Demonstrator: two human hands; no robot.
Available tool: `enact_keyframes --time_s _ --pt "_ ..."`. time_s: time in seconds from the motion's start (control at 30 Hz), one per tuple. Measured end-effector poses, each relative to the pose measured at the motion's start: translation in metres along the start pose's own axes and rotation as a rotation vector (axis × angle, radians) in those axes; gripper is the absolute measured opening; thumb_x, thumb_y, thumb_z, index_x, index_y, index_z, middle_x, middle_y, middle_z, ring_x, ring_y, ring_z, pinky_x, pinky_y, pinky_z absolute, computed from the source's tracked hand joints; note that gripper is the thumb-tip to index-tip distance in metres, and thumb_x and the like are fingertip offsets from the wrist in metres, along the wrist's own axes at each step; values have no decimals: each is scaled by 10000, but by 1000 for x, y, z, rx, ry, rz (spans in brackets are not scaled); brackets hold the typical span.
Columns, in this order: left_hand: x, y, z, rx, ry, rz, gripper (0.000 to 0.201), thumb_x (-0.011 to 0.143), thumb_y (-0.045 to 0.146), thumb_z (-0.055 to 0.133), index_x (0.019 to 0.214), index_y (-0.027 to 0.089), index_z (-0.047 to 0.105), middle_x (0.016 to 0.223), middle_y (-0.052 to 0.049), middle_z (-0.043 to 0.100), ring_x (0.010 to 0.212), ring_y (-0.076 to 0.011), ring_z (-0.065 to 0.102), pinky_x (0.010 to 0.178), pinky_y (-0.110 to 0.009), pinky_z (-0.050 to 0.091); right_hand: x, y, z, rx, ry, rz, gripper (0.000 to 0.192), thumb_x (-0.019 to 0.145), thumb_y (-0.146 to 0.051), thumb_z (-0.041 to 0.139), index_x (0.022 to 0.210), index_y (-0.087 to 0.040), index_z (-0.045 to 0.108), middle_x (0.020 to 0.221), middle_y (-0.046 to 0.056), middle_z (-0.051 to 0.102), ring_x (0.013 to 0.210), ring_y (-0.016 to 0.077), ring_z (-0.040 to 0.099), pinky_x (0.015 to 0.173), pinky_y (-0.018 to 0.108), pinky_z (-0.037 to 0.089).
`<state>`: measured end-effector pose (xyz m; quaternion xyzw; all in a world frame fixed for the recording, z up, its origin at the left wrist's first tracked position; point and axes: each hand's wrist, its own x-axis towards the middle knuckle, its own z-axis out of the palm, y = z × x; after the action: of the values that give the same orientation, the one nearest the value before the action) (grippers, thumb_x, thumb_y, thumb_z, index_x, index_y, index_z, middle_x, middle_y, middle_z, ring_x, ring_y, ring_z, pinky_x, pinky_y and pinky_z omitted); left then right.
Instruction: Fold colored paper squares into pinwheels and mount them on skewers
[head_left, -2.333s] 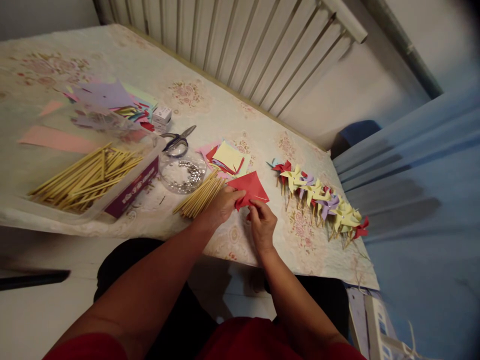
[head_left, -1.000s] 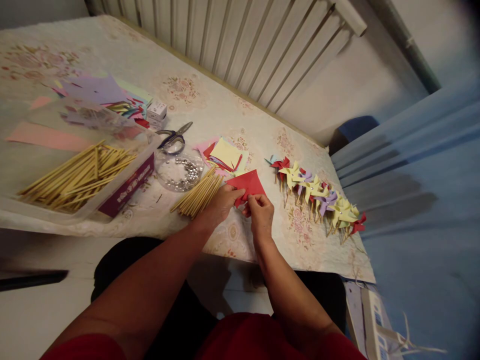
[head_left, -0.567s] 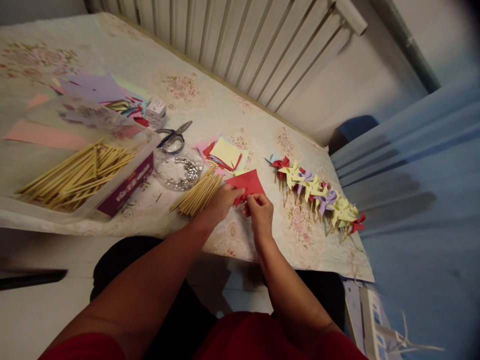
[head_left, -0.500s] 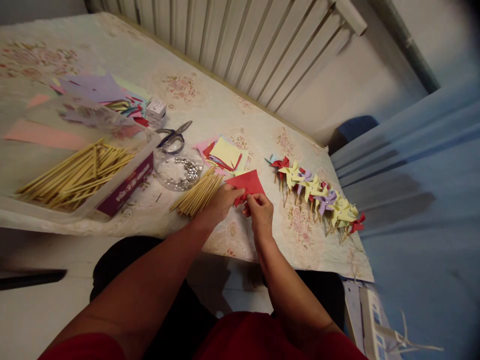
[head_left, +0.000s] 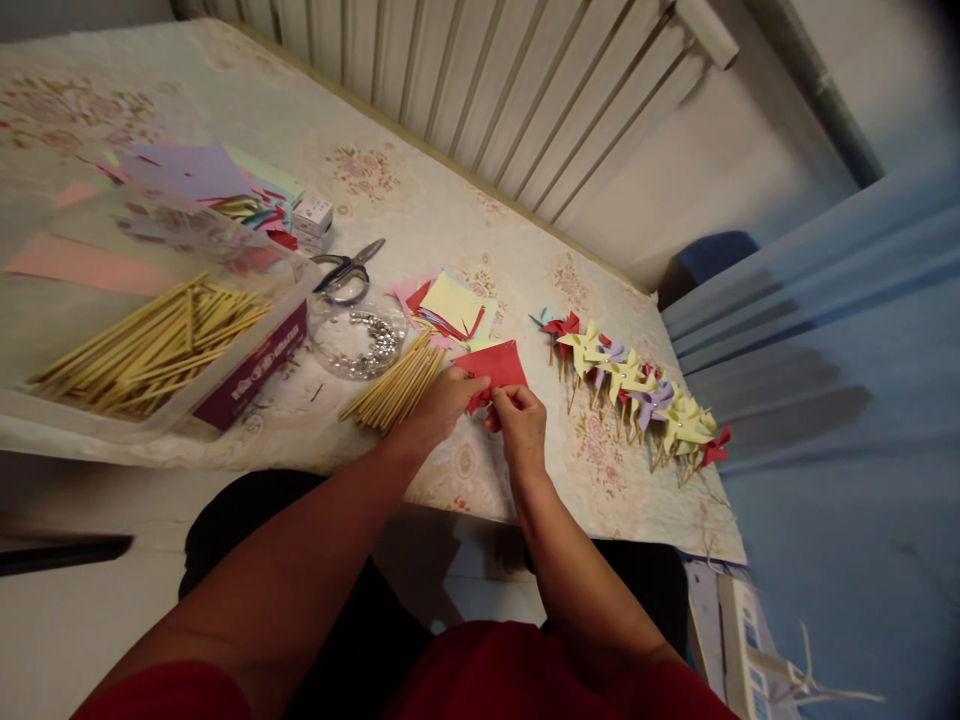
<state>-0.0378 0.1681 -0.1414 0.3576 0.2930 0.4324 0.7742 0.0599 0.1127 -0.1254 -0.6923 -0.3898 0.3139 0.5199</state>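
A red paper square (head_left: pixel 501 362) is held near the table's front edge, its near corner bent in between my hands. My left hand (head_left: pixel 448 397) pinches its left side with thumb and finger. On the near right side, my right hand (head_left: pixel 520 415) has its fingertips closed on the same paper. Just left of my left hand lies a bundle of thin wooden sticks (head_left: pixel 395 386). Behind the red paper sits a pile of cut paper squares (head_left: pixel 456 303), a yellow one on top. My fingers hide the paper's near part.
Finished paper pinwheels (head_left: pixel 628 378) lie in a row at the right. Leftwards are a round clear dish (head_left: pixel 358 342) of metal pins, scissors (head_left: pixel 349 272), a clear plastic box (head_left: pixel 161 425) of sticks, small white boxes (head_left: pixel 312 220) and purple paper (head_left: pixel 187 170). A radiator (head_left: pixel 465 90) stands behind the table.
Both hands keep their grip on the red paper at nearly the same spot. The paper's far edge has tilted very slightly; the other things lie as before.
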Motion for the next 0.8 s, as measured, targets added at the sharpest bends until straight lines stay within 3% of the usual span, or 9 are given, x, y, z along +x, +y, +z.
enact_keyframes --time_s 0.27,0.43,0.5,0.57,0.67,0.73,0.8 --pt "-1 3 1 44 26 -21 160 662 253 617 583 150 524 510 18 528 464 -80 441 473 -218 305 -4 -3 -2 -50 14 -26 230 750 -420 636 713 -198 594 549 -50 580 412 110 500 408 234 365" --pt "-1 5 2 87 61 -57 126 667 224 619 600 139 555 524 9 552 476 -83 467 480 -207 336 8 -10 -26 -165 341 -187 284 737 -445 658 873 -198 623 629 -50 559 514 109 479 495 238 401" --pt "-1 6 2 72 47 -59 108 661 215 626 612 137 569 536 5 564 482 -82 471 476 -201 336 20 -12 -39 -133 389 -195 318 721 -457 671 891 -192 626 662 -36 578 567 118 497 540 244 429" --pt "-1 6 1 73 14 -59 118 661 219 633 603 138 570 527 5 558 471 -78 453 465 -199 322 30 -15 -50 -59 279 -89 333 689 -481 696 822 -182 633 684 -14 612 594 124 531 566 250 448" --pt "-3 7 -1 105 -45 -77 154 664 234 640 571 142 559 498 7 532 450 -75 422 455 -205 304 39 -17 -57 97 -76 149 378 614 -505 767 735 -171 637 666 10 651 595 140 579 574 264 471" --pt "-5 6 -2 134 -94 -91 139 659 233 639 582 138 573 514 2 541 460 -80 431 461 -209 303 39 -18 -55 168 -251 225 390 562 -482 817 724 -166 656 675 24 682 600 153 606 597 280 496" --pt "-5 6 -2 170 -125 -93 101 652 214 626 605 132 590 542 -2 554 476 -83 438 469 -213 301 37 -18 -52 198 -344 250 388 534 -437 848 751 -157 690 735 46 722 634 168 641 650 301 525"
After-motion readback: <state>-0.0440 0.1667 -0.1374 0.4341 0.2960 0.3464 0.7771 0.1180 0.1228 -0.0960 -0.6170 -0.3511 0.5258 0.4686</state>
